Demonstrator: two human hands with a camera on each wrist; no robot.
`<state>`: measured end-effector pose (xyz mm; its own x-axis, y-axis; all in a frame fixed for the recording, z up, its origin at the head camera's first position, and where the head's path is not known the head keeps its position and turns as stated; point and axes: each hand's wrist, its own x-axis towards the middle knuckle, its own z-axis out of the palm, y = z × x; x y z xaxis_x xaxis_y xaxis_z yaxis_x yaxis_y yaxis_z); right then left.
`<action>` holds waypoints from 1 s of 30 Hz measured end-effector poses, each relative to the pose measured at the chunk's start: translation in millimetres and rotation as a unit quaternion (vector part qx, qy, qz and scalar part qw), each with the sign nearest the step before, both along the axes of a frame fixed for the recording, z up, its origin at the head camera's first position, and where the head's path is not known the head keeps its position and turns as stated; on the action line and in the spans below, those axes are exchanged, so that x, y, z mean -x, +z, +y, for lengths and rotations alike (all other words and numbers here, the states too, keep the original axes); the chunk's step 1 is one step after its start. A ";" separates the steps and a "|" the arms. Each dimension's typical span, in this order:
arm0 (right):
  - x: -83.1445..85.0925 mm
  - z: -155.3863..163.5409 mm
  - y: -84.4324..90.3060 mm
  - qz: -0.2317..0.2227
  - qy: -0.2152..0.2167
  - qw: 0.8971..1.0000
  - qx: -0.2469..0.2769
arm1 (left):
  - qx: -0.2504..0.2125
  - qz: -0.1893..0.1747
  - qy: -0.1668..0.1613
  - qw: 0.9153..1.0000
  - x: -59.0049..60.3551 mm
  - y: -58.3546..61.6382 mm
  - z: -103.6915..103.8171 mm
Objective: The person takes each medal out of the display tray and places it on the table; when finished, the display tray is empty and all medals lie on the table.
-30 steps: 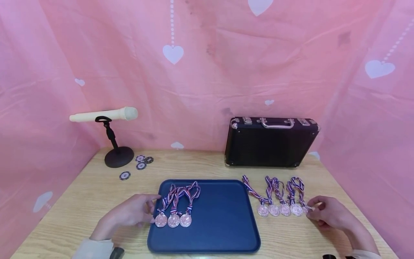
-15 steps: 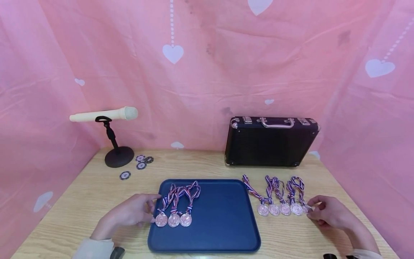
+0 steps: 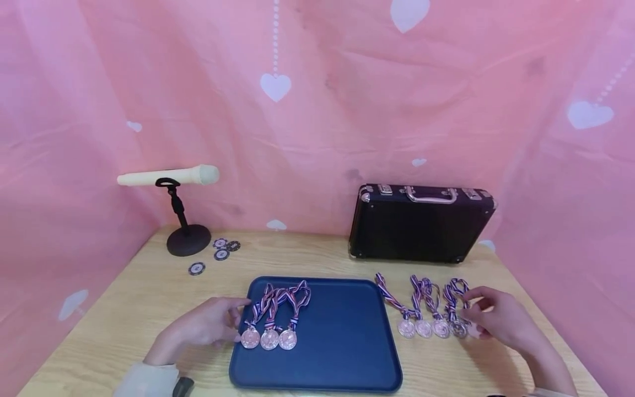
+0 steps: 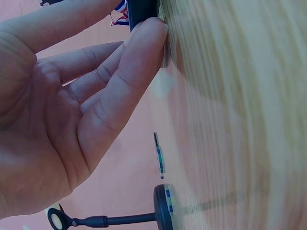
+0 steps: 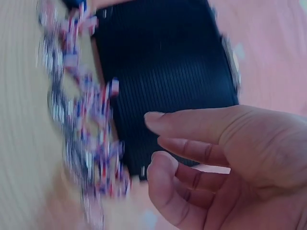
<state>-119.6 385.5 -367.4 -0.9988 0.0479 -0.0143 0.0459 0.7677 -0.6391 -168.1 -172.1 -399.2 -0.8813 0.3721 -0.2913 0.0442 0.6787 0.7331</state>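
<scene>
Right hand (image 3: 496, 318) shifted up over medals (image 3: 432, 327); grip unclear.

Staged set, pink heart backdrop (image 3: 317, 110), microphone (image 3: 168, 176)

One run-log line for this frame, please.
left hand open, touching blue tray edge | right hand open beside table medals | three medals on tray

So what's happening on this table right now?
A person sits at a wooden table with a blue tray holding three medals. The left hand rests at the tray's left edge. The right hand reaches the right end of a medal row lying beside the tray. A black case stands behind.
</scene>
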 end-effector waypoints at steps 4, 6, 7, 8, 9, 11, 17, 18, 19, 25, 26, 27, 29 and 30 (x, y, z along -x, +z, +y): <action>7.3 -45.4 10.5 0.003 0.016 1.000 0.023 | -0.004 -0.001 -0.004 1.000 -0.7 -1.0 -1.9; 11.1 -73.4 13.4 0.005 0.027 0.999 0.037 | -0.006 0.001 -0.006 1.000 -1.4 -2.0 -2.6; 13.2 -87.7 13.9 0.005 0.037 0.998 0.049 | -0.004 0.003 -0.005 1.000 -1.7 -2.5 -2.7; 15.3 -102.5 14.3 0.004 0.044 0.997 0.062 | -0.003 0.002 -0.003 1.000 -1.9 -3.1 -2.7; 17.1 -117.5 13.8 0.001 0.051 0.996 0.076 | -0.002 0.001 0.001 1.000 -2.0 -3.7 -2.4; 21.0 -146.6 11.2 -0.006 0.068 0.993 0.099 | 0.000 0.004 0.000 1.000 -1.4 -4.9 -2.3; 24.6 -219.2 -4.3 -0.045 0.138 0.981 0.128 | 0.011 0.021 -0.013 1.000 4.0 -0.5 0.7; 23.9 -228.1 -7.1 -0.053 0.144 0.980 0.125 | 0.011 0.021 -0.013 1.000 4.5 0.5 1.4; 23.2 -236.5 -10.0 -0.057 0.146 0.981 0.118 | 0.011 0.021 -0.014 1.000 4.8 1.3 2.1; 21.1 -273.0 -26.7 -0.077 0.158 0.982 0.062 | 0.010 0.014 -0.013 1.000 2.4 1.5 2.7; 21.0 -277.2 -28.9 -0.079 0.159 0.983 0.053 | 0.009 0.014 -0.012 1.000 2.0 1.4 2.3; 20.8 -281.0 -30.6 -0.082 0.158 0.983 0.044 | 0.009 0.014 -0.012 1.000 1.7 1.4 1.7; 20.4 -287.5 -33.3 -0.079 0.155 0.984 0.024 | 0.008 0.015 -0.010 1.000 0.8 1.1 0.5; 20.1 -290.3 -34.4 -0.078 0.154 0.985 0.017 | 0.008 0.015 -0.011 1.000 0.6 0.6 -0.3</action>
<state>-139.7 95.2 -401.8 -0.9513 -0.2606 -0.1644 -0.0867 0.7383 -0.6689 -168.7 -172.5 -398.6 -0.8816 0.3864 -0.2711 0.0808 0.6893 0.7199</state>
